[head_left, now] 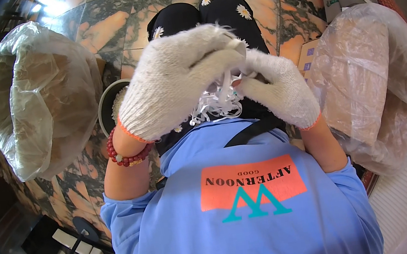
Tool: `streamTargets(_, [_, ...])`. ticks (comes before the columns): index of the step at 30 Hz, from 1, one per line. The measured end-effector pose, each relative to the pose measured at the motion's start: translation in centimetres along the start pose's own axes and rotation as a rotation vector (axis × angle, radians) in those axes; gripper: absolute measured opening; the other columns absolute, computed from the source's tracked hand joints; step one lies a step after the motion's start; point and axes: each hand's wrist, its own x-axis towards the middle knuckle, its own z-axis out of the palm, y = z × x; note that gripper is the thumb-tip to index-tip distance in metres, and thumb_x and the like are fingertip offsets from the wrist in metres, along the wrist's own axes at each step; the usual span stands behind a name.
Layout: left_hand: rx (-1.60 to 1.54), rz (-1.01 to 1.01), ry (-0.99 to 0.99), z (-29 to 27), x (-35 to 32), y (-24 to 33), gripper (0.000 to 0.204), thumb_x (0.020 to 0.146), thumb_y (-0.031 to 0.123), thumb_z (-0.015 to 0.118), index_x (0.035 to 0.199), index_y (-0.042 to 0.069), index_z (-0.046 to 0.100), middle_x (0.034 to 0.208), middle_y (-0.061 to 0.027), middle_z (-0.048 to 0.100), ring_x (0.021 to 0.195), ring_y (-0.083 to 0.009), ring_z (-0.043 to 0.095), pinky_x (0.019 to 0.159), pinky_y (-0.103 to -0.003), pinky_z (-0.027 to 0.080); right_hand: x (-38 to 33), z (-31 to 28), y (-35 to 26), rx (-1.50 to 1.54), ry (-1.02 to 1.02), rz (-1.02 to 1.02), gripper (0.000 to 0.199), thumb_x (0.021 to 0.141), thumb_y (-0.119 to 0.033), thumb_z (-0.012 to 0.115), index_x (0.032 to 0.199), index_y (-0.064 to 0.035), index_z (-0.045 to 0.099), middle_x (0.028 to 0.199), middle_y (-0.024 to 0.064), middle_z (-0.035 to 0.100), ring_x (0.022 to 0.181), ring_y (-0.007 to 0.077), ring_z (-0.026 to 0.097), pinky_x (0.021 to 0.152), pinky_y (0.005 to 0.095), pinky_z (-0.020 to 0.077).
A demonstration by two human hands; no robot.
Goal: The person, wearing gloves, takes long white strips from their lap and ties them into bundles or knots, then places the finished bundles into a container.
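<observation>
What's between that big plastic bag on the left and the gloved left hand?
In the head view, a round container, partly hidden by the gloved left hand.

Only a narrow gap is showing between the gloved left hand and the gloved right hand, and curled white strips are cluttering it and the lap beneath. Outside the left wrist, a round bucket is standing close, while a bulky translucent plastic bag is blocking the way farther left. Right of the right hand, a small carton and another translucent plastic bag are hemming in its outer side. Daisy-print trousers are filling the middle ahead; beyond the left hand, marble-patterned floor is leaving a passage between knee and bag.
</observation>
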Motion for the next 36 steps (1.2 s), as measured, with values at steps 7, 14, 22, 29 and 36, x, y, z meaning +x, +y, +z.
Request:
streamTargets(7, [-0.221,-0.258,0.046,-0.9,-0.7,1.1,0.016,0.096,0.009,0.061,0.103,-0.001,0.072,0.093,-0.0031,0.068,0.075,-0.0079,0.064,0.065,-0.021,0.052,-0.1,-1.8,1.1,0.101,0.045,0.029,0.039,0.087,-0.008,0.073,0.125,-0.0047,0.062,0.098,0.0023,0.065,0.073,0.0054,0.052,0.067,0.0223,0.0461])
streamTargets(14, [-0.077,-0.138,0.019,-1.4,-0.9,1.4,0.015,0.096,0.008,0.062,0.102,-0.001,0.073,0.091,-0.0023,0.066,0.07,-0.0064,0.062,0.06,-0.021,0.049,0.8,0.7,-1.2,-0.04,-0.075,-0.077,0.036,0.084,-0.012,0.077,0.118,-0.0044,0.067,0.086,0.0022,0.063,0.072,0.0092,0.053,0.064,0.0248,0.045])
streamTargets(22, [-0.16,-0.198,-0.019,-0.6,-1.7,-1.0,0.014,0.1,0.005,0.058,0.105,-0.003,0.068,0.079,-0.0025,0.063,0.064,-0.0067,0.06,0.059,-0.022,0.048,0.3,-1.0,0.5,0.105,-0.049,-0.002,0.01,0.095,-0.005,0.063,0.099,0.0024,0.07,0.087,0.002,0.058,0.077,0.0111,0.052,0.07,0.0269,0.0441])
streamTargets(29, [0.02,-0.079,-0.199,1.3,-2.1,-2.7,0.017,0.102,0.012,0.056,0.108,-0.002,0.063,0.078,-0.0028,0.061,0.071,-0.0094,0.058,0.064,-0.025,0.048,0.1,-1.4,0.3,0.189,0.109,-0.158,0.01,0.096,0.003,0.058,0.1,0.0043,0.067,0.088,0.0031,0.056,0.081,0.0104,0.055,0.075,0.0249,0.0464])
streamTargets(36, [-0.119,-0.074,-0.134,1.6,-2.5,-3.9,0.018,0.103,0.013,0.055,0.104,-0.003,0.063,0.099,-0.0066,0.06,0.081,-0.0108,0.057,0.071,-0.025,0.048,-0.1,-1.9,0.7,0.093,0.047,-0.126,0.007,0.097,-0.001,0.06,0.096,0.0022,0.066,0.092,0.0044,0.057,0.082,0.0122,0.056,0.076,0.0273,0.0466])
